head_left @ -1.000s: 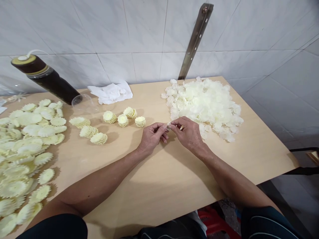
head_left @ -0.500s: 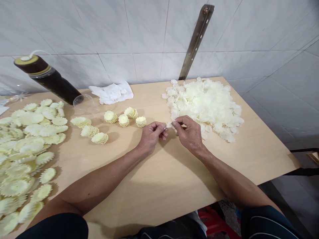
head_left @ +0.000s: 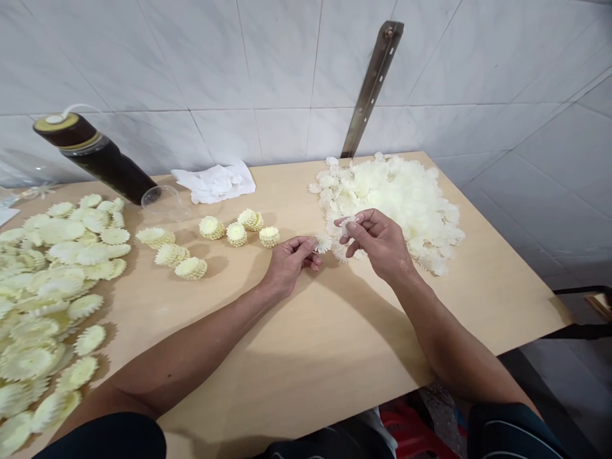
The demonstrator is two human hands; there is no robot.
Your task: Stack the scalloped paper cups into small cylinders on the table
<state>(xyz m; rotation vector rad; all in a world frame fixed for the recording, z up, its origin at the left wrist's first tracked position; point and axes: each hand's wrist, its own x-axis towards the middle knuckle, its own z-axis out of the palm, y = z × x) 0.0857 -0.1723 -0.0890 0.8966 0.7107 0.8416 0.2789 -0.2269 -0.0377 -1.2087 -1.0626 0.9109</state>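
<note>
Between thumb and fingers, my left hand (head_left: 292, 262) pinches a thin pale flower-shaped petal disc (head_left: 323, 243) with a toothed edge. My right hand (head_left: 377, 241), a short way to the right, pinches another pale petal disc (head_left: 348, 224). Behind my right hand spreads a heap of loose whitish petal discs (head_left: 396, 191). Left of my left hand stand several small stacked petal rolls (head_left: 237, 234), with larger stacks (head_left: 191, 268) further left.
A big pile of pale yellow petal stacks (head_left: 52, 280) covers the table's left side. Behind it leans a dark bottle (head_left: 112, 167), beside a clear plastic cup (head_left: 165, 203) and crumpled white tissue (head_left: 217, 182). A metal bracket (head_left: 371, 89) stands against the tiled wall.
My right hand has moved away from my left, to the right, with a petal disc in its fingers. The left hand stays put, its disc now in clearer sight.
</note>
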